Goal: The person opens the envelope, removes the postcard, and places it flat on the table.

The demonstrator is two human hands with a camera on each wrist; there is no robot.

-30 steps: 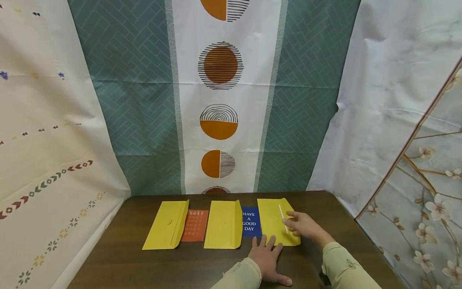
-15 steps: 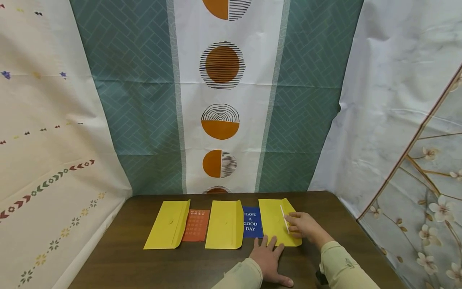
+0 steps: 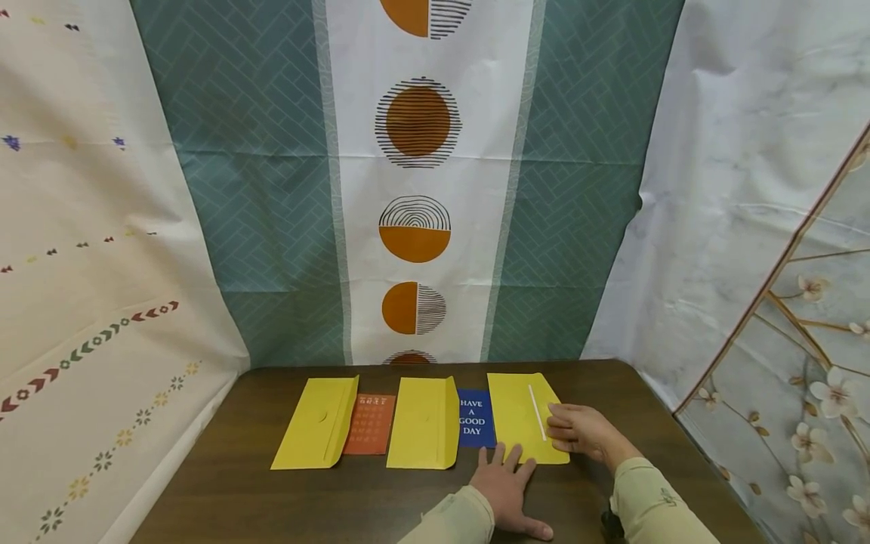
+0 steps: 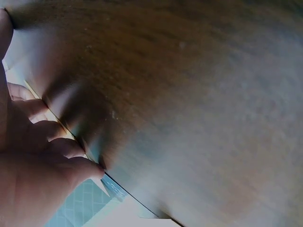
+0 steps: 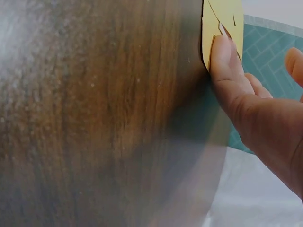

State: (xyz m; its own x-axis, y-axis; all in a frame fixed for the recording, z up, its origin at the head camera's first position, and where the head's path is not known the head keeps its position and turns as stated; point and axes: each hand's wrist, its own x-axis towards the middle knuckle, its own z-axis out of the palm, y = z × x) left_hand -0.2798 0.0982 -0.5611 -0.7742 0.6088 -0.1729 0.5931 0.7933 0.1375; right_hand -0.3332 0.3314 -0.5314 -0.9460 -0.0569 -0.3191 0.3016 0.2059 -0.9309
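Observation:
At the right of the table lies a yellow envelope (image 3: 513, 412) with a thin white strip (image 3: 537, 412) along its right side. My right hand (image 3: 584, 433) reaches over the envelope's right flap, its fingers extended and touching it. In the right wrist view the fingers (image 5: 222, 56) lie on the yellow paper (image 5: 239, 12), with the thumb apart. My left hand (image 3: 501, 489) is spread flat on the table, fingertips at the envelope's lower edge. A blue card (image 3: 476, 419) reading "HAVE A GOOD DAY" lies left of that envelope.
Further left are another yellow envelope (image 3: 418, 423), a red card (image 3: 370, 425) with gold characters and a third yellow envelope (image 3: 313, 423). The dark wooden table (image 3: 306, 502) meets a patterned curtain (image 3: 272, 227) at the back, with hanging cloth at both sides.
My right hand has shifted right, from the white strip to the envelope's outer flap, uncovering the strip's lower part. The flap looks flatter. My left hand stays put.

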